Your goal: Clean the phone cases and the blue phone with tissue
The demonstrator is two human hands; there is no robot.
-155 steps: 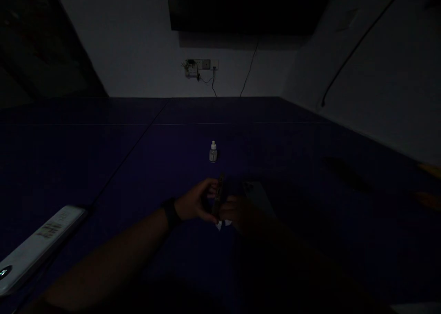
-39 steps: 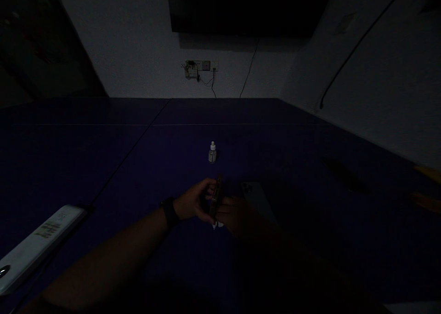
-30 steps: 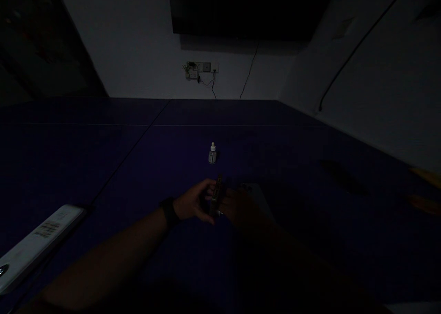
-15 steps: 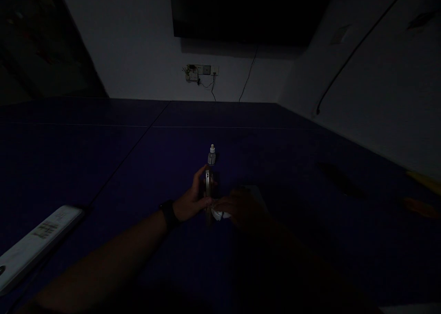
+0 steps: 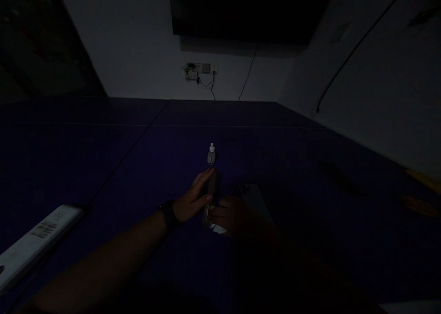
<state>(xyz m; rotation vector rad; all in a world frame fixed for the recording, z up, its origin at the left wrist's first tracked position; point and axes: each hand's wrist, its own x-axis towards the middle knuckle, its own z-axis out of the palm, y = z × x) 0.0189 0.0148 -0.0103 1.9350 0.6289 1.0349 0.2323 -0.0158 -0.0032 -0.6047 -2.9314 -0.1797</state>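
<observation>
My left hand (image 5: 191,201), with a dark watch on the wrist, grips a thin phone-sized slab (image 5: 212,184) that stands on its long edge. The dim light hides exactly what the slab is. My right hand (image 5: 230,215) presses a crumpled white tissue (image 5: 219,229) against the slab's right side near its lower end. Just beyond the slab, a small clear dropper bottle (image 5: 211,157) with a white top stands upright. A grey phone (image 5: 257,199) lies flat by my right hand, partly covered by the hand and forearm.
The dark blue surface (image 5: 144,167) reaches back to a pale wall. A white power strip (image 5: 43,242) lies at the left. To the right are a dark flat object (image 5: 336,176) and a dim orange item (image 5: 418,207). A large screen (image 5: 255,10) hangs on the wall.
The slab has tilted and turned in my left hand. My right hand and the tissue have slid down along it toward me, uncovering more of the grey phone.
</observation>
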